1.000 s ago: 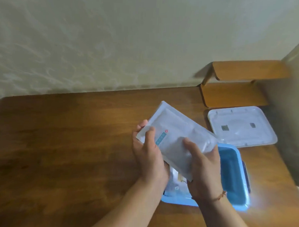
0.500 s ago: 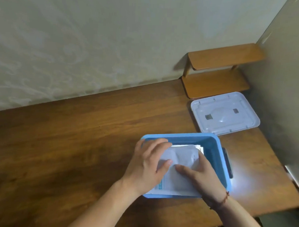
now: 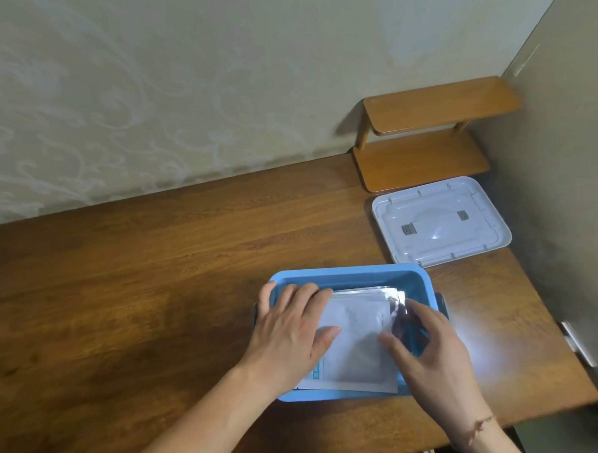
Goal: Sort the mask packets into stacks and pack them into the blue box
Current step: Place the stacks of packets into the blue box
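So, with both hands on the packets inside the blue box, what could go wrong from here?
1. The mask packets lie unevenly: silver edges stick out at the far end, so the stack may slide apart when the left hand lifts.
2. The right hand is between the packets and the wall of the blue box; pulling out may drag a packet.
3. The white lid may not close if packets ride up.

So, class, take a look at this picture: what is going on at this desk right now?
A person is packing white mask packets into an open blue box on a wooden desk. The left hand lies flat on the left part of the stack, pressing it down, with its fingers over the box's far left corner. The right hand is at the stack's right edge, fingers curled by the packets; whether it grips them is unclear. The box's white lid lies apart, by a small wooden shelf.
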Motion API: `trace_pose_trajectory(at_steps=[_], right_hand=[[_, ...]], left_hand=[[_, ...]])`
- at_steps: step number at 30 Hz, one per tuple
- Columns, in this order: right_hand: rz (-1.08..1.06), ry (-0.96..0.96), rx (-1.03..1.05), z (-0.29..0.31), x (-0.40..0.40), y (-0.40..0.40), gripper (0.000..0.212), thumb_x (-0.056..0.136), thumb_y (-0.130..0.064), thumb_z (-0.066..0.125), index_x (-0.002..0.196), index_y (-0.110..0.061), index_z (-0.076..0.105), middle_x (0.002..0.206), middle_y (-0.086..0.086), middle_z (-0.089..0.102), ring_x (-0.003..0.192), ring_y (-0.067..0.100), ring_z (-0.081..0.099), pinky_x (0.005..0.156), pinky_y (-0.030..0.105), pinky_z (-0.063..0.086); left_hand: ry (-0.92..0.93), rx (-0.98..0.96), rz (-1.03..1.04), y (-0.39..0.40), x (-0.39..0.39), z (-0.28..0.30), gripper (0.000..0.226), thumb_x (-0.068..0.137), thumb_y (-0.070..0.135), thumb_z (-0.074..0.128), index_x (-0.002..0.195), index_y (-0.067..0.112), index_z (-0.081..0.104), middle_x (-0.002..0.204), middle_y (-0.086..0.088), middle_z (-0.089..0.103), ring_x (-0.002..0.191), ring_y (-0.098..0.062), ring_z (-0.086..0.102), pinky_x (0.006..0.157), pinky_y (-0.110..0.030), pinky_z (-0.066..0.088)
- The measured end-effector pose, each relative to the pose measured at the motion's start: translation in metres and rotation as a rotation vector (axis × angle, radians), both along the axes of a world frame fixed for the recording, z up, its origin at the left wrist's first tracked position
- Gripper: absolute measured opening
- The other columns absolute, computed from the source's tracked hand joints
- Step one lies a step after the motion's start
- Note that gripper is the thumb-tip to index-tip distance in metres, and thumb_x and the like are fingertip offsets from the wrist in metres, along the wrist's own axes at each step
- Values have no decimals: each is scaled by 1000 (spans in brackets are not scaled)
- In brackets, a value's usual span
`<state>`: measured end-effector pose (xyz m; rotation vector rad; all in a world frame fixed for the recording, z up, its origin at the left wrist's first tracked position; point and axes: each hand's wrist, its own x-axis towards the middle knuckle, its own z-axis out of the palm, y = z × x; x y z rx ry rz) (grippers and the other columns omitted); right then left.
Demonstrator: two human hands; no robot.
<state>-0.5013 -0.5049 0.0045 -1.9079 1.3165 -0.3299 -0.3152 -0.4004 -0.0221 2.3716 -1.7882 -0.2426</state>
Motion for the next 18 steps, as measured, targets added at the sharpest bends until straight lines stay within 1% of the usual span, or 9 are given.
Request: trace_pose_trajectory(at_steps=[2, 3, 5, 6, 9, 11, 13, 16, 18], right_hand=[[22, -7, 80, 2, 3, 3, 41, 82, -29, 73, 116, -30, 51, 103, -17, 60, 92, -4, 58, 72, 7, 40], [22, -8, 158, 2, 5, 4, 37, 84, -31, 71, 112, -32, 47, 98, -17, 60, 85, -6, 59, 66, 8, 42], [-33, -17, 286, 1, 12, 0, 27, 86, -36, 67, 101, -25, 47, 86, -7, 59, 70, 1, 59, 59, 18, 44], [-61, -14, 335, 1, 16, -4, 28, 87, -38, 65, 97, -19, 47, 83, -2, 58, 68, 6, 58, 58, 23, 44], [-79, 50, 457, -1, 24, -15, 42, 89, -48, 58, 96, -8, 49, 82, 1, 54, 70, 12, 52, 59, 25, 40], [-31, 78, 438, -1, 24, -16, 46, 89, -52, 55, 91, -7, 50, 78, -1, 51, 67, 11, 48, 59, 24, 37], [52, 99, 383, 1, 24, -14, 38, 89, -52, 55, 90, -14, 51, 79, -6, 54, 67, 8, 51, 58, 21, 39], [158, 101, 354, -4, 23, -10, 29, 90, -49, 56, 106, -26, 50, 96, -11, 64, 81, 3, 63, 66, 23, 51], [164, 100, 362, -8, 22, -10, 29, 89, -50, 56, 109, -29, 50, 98, -11, 66, 83, 3, 66, 70, 27, 56]], left_hand=[[8, 12, 9, 0, -1, 1, 47, 95, 52, 30, 128, 26, 50, 121, 8, 54, 109, -17, 56, 108, -47, 18], [12, 17, 11, 0, -1, 1, 47, 94, 52, 31, 128, 26, 50, 121, 8, 54, 109, -17, 56, 108, -47, 18], [21, 22, 13, -1, -1, 3, 46, 94, 52, 31, 128, 27, 50, 122, 8, 53, 110, -17, 55, 109, -47, 16], [27, 24, 16, -1, -1, 3, 46, 95, 53, 32, 128, 27, 49, 123, 8, 52, 111, -16, 54, 110, -47, 15], [50, 21, 35, -1, -1, 3, 44, 94, 54, 34, 126, 27, 49, 129, 9, 53, 117, -14, 52, 112, -49, 12], [62, 17, 58, -1, -2, 3, 43, 93, 53, 37, 125, 26, 50, 127, 9, 56, 117, -14, 53, 113, -49, 10], [65, 21, 76, -1, -4, 3, 45, 92, 53, 39, 125, 25, 52, 125, 8, 58, 116, -15, 54, 114, -50, 10], [42, 25, 77, -2, -6, 4, 48, 89, 53, 42, 124, 23, 56, 122, 5, 60, 115, -17, 55, 114, -52, 13], [28, 26, 78, -4, -6, 5, 49, 89, 54, 42, 123, 22, 58, 119, 5, 61, 113, -18, 56, 112, -52, 17]])
